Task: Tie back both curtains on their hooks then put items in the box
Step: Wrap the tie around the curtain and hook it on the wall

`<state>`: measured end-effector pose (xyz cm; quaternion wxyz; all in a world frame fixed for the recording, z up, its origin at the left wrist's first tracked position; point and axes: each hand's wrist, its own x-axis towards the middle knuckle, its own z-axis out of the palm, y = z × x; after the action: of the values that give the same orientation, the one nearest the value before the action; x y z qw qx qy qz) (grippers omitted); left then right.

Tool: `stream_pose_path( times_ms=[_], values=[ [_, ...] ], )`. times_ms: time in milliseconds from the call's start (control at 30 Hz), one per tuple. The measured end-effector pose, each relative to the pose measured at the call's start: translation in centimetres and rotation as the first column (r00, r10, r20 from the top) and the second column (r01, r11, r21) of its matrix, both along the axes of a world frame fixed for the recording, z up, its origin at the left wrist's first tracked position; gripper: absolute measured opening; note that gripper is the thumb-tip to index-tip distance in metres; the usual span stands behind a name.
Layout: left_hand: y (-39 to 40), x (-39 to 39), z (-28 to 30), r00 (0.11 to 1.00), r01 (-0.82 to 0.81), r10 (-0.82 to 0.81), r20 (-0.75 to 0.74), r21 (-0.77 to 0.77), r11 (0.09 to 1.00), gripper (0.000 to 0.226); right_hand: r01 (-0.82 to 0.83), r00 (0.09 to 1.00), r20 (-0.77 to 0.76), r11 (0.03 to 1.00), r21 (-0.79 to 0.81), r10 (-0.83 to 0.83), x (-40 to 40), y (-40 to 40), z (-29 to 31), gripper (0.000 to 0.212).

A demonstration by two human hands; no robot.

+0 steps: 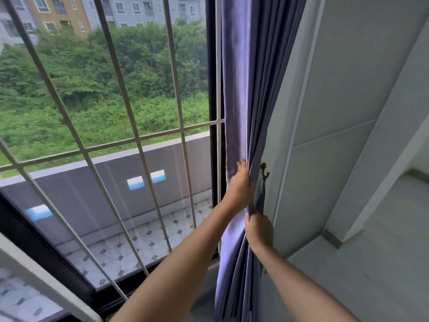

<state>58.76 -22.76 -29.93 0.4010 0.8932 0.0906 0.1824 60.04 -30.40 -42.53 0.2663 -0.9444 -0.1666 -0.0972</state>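
Observation:
A purple curtain [246, 94] hangs gathered in folds at the right edge of the window. My left hand [240, 185] grips the bunched folds from the window side, fingers curled into the cloth. Just below it, my right hand [258, 230] holds the same bundle from the wall side. A small bronze hook [264, 170] is fixed on the white wall right beside the curtain, level with my left hand. A thin purple tieback strap [262, 196] hangs down from the hook, between the curtain and the wall.
The window has white metal bars [130, 108] and a dark frame [212, 89]. A white wall panel [336, 112] stands to the right of the curtain, with a pale floor [371, 263] below. Outside lie a tiled balcony, greenery and buildings.

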Motion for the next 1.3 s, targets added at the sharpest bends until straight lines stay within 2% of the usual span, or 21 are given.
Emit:
stream_pose_path(
  times_ms=[233, 333, 400, 533, 800, 900, 1100, 1300],
  values=[
    [0.2, -0.1, -0.1, 0.992, 0.120, -0.120, -0.038, -0.020, 0.993, 0.064, 0.070, 0.996, -0.048, 0.997, -0.011, -0.071, -0.5, -0.5, -0.9, 0.025],
    [1.1, -0.8, -1.8, 0.976, 0.216, -0.216, 0.009, -0.028, 0.976, 0.090, 0.112, 0.992, -0.060, 0.993, -0.030, -0.114, -0.4, -0.7, -1.2, 0.025],
    [2.1, -1.0, -3.5, 0.981, 0.194, -0.191, 0.040, -0.087, 0.977, 0.102, 0.128, 0.990, -0.061, 0.991, -0.036, -0.130, -0.1, -0.9, -1.7, 0.025],
    [3.2, -0.4, -7.2, 0.988, 0.106, -0.123, -0.092, -0.166, 0.980, 0.093, 0.102, 0.989, -0.104, 0.995, -0.007, -0.103, 0.7, -1.6, -3.4, 0.028],
    [4.0, 4.2, -10.3, 0.964, 0.108, -0.169, -0.204, -0.281, 0.954, 0.111, 0.033, 0.977, -0.212, 0.999, 0.043, -0.024, 4.9, -2.9, -6.0, 0.024],
    [4.9, 6.1, -10.7, 0.947, 0.131, -0.200, -0.252, -0.266, 0.955, 0.118, -0.038, 0.967, -0.250, 0.996, 0.077, 0.056, 7.0, -3.5, -5.6, 0.027],
    [4.7, 9.0, -10.9, 0.948, 0.188, -0.253, -0.194, -0.300, 0.935, 0.109, -0.138, 0.928, -0.344, 0.989, 0.048, 0.147, 9.2, -2.6, -5.0, 0.033],
    [2.9, 10.8, -10.1, 0.981, 0.062, -0.118, -0.153, -0.328, 0.943, 0.068, -0.250, 0.857, -0.463, 0.968, 0.009, 0.226, 10.9, -2.0, -4.7, 0.026]
  ],
)
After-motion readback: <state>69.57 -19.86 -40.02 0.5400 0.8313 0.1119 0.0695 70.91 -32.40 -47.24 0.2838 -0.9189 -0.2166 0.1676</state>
